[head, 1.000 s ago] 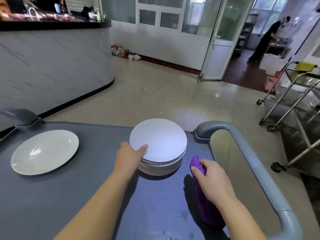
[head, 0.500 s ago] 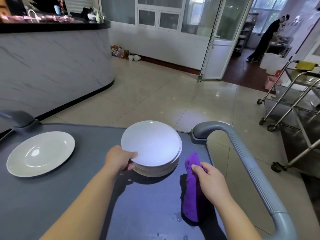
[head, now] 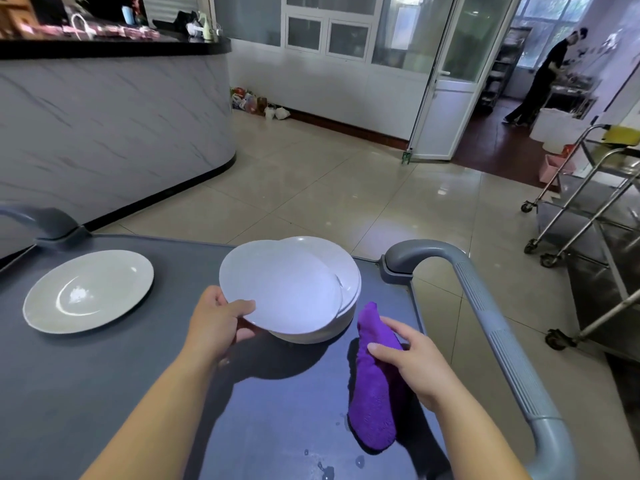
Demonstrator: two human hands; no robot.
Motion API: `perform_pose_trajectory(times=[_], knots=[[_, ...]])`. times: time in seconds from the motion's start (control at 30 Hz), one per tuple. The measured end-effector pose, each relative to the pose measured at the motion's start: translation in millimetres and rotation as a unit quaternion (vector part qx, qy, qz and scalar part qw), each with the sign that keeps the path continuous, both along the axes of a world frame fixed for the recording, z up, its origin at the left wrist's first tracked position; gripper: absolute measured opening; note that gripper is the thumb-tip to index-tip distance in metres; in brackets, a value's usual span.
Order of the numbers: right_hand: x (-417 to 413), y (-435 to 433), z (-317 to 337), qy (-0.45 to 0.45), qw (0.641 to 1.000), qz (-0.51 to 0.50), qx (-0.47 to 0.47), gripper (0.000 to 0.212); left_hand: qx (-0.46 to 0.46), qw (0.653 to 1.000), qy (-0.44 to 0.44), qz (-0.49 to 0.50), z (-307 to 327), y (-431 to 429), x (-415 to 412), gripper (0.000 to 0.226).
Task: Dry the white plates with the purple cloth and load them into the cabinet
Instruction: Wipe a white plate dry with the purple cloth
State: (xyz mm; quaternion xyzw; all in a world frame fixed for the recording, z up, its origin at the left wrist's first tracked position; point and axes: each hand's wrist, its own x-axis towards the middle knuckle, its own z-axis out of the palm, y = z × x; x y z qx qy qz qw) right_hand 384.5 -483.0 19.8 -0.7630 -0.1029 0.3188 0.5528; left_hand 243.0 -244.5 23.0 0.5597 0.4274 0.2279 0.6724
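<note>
A stack of white plates (head: 346, 271) stands on the grey cart top (head: 104, 375). My left hand (head: 216, 323) grips the near left rim of the top plate (head: 280, 289), thumb on top, and that plate is raised and shifted left off the stack. To the right of the stack my right hand (head: 412, 362) holds the rolled purple cloth (head: 375, 393), which hangs down to the cart top. A single white plate (head: 88, 291) lies flat at the cart's left. No cabinet is in view.
The cart's grey handle (head: 485, 306) curves along its right side and another handle end (head: 52, 223) sits at the far left. Water drops (head: 325, 469) lie near the front. Steel trolleys (head: 588, 220) stand to the right, a marble counter (head: 104, 116) left, a person (head: 543, 74) through the doorway.
My left hand closed on the top plate's rim, lifted it and slid it left off the stack. My right hand brought the purple cloth forward and closer to the stack.
</note>
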Motion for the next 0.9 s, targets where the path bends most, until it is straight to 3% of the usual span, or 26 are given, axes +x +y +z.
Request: perform_pose_trajectory(times=[0.1, 0.2, 0.33, 0.53, 0.63, 0.9], knots=[[3.9, -2.0, 3.3, 0.031, 0.999, 0.021, 0.021, 0.064, 0.020, 0.999, -0.027, 0.024, 4.9, -1.3, -4.9, 0.036], [5.3, -1.7, 2.0, 0.003, 1.000, 0.022, -0.006, 0.067, 0.059, 0.997, -0.047, 0.036, 7.9, -3.9, -10.4, 0.038], [0.6, -0.5, 7.7, -0.062, 0.996, 0.065, -0.009, 0.037, 0.080, 0.994, -0.061, 0.046, 15.4, -11.4, -22.0, 0.033], [-4.9, 1.3, 17.0, -0.070, 0.996, 0.053, 0.029, 0.022, 0.122, 0.987, -0.076, 0.067, 24.8, -21.3, -33.3, 0.032], [-8.3, 4.0, 21.7, -0.085, 0.995, 0.052, 0.032, 0.017, 0.154, 0.980, -0.100, 0.075, 32.9, -22.8, -35.6, 0.034], [-21.2, 10.6, 40.6, -0.148, 0.987, 0.017, 0.063, 0.026, 0.305, 0.946, -0.049, 0.095, 62.7, -14.2, -48.4, 0.029]])
